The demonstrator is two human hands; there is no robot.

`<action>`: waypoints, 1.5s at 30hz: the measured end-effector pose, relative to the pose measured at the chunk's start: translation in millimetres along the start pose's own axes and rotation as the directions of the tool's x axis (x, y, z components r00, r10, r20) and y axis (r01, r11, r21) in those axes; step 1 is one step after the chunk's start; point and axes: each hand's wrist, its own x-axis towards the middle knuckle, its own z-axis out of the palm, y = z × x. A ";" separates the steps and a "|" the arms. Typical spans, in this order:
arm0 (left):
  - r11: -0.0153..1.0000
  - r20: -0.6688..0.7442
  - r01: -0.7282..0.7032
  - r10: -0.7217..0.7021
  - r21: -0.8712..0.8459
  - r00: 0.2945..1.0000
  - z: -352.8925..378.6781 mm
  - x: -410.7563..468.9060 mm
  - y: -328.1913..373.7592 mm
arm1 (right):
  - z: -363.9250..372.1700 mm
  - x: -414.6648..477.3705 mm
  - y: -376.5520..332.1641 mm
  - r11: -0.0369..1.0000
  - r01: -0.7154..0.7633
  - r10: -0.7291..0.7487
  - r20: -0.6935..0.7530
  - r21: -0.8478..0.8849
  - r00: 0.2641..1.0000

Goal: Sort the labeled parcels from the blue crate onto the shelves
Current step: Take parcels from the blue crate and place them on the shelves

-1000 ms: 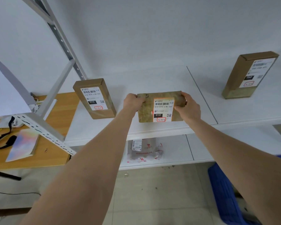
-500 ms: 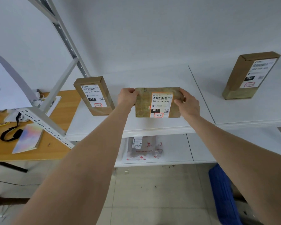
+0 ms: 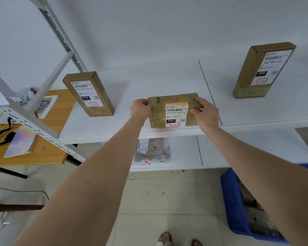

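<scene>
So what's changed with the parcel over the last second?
The parcel has shifted slightly right, nearer the shelf seam. The left hand and right hand still grip its ends; nothing was let go. The left box and right box stand where they were.

White wall (image 3: 167,23), tiled floor (image 3: 158,201), wooden table (image 3: 48,157)

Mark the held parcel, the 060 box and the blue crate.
held parcel (image 3: 157,114), head view, brown face left of label
060 box (image 3: 249,71), head view, brown side face
blue crate (image 3: 233,201), head view, left wall
</scene>
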 end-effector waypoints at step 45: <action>0.212 0.309 -0.452 0.482 0.867 0.820 36.1 21.3 1.0 | 25.9 44.1 -15.0 0.605 0.511 -0.438 0.281 -0.611 0.854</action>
